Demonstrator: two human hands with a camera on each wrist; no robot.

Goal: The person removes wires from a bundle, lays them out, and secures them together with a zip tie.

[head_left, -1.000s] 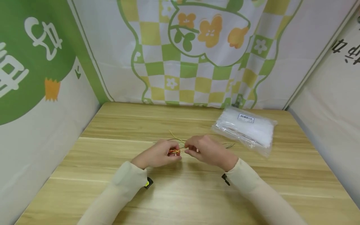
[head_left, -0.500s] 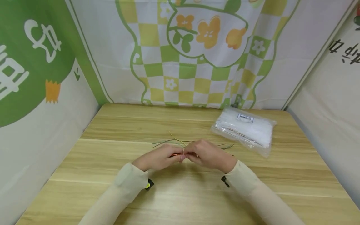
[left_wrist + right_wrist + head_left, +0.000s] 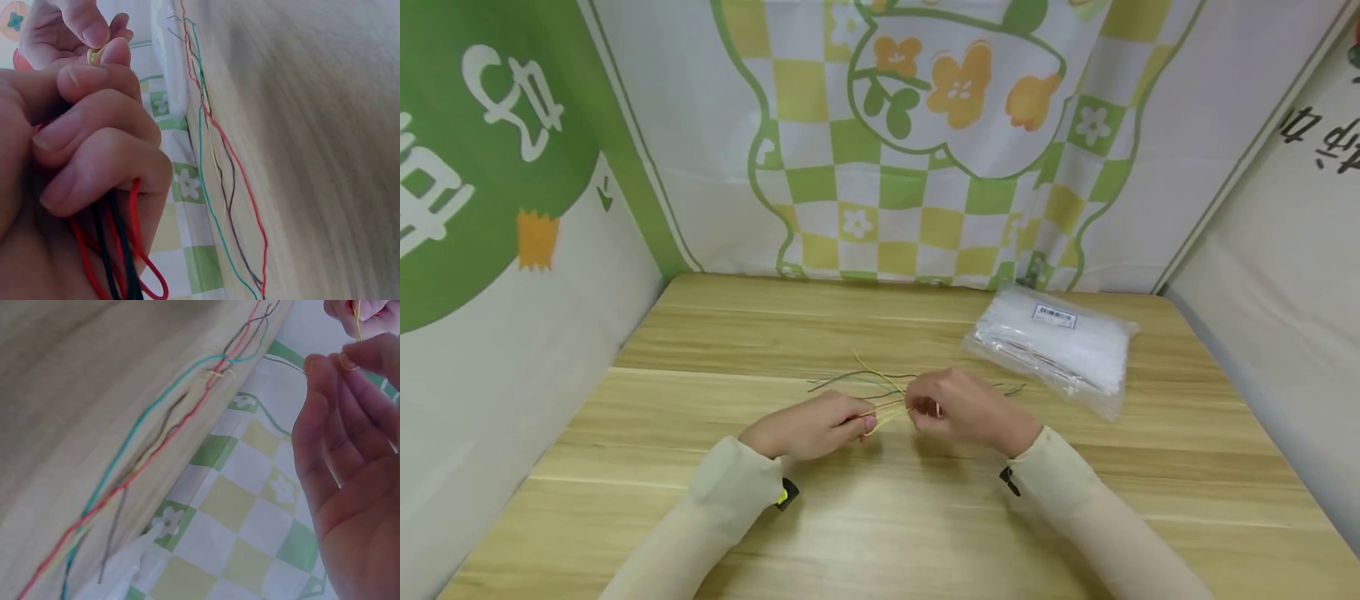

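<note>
My left hand curls its fingers around a bundle of thin wires; red wires and dark wires hang out below its fingers in the left wrist view. A yellow wire spans the short gap between the two hands. To the right, my right hand pinches at the yellow wire with thumb and forefinger, its other fingers loosely bent. Beyond both hands, loose wires lie on the wooden table: a red wire, a teal wire, a yellow wire and dark ones.
A clear plastic bag of white contents with a barcode label lies at the back right of the table. Printed cloth hangs along the table's back edge, with more cloth walls at both sides.
The hands came together half a second ago and now stand apart. The left hand has shifted left, the right slightly right, and yellow wire now shows between them.
</note>
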